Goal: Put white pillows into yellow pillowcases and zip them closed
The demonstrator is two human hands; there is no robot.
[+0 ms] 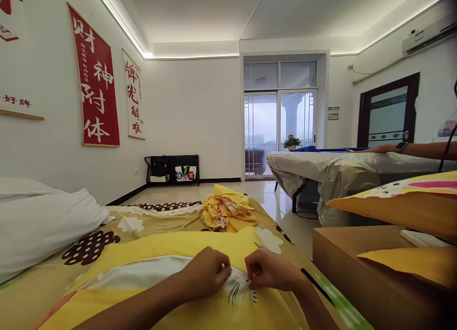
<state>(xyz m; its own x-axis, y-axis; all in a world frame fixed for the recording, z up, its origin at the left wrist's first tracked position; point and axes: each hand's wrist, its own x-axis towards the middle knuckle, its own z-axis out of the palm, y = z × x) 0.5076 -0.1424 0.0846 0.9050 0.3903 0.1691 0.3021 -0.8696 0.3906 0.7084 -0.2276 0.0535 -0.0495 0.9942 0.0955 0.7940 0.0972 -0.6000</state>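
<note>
A yellow pillowcase (150, 308) with a printed cartoon face and whiskers lies flat on the bed before me. A long gap across it shows white fabric (143, 271) inside. My left hand (209, 273) is closed, its fingers pinching at the edge of the gap near its right end. Close beside it, my right hand (269, 269) pinches the pillowcase by the printed whiskers. Whatever small part sits between the fingertips is hidden. Beyond my hands rests a crumpled heap of yellow printed fabric (228, 210).
A white pillow (53, 225) lies at the left on the patterned bedspread (130, 224). At right, a wooden cabinet (342, 254) stands by the bed, with yellow pillowcases (403, 196) over it. Another person's arm (428, 149) with a watch reaches over a plastic-covered table (321, 163).
</note>
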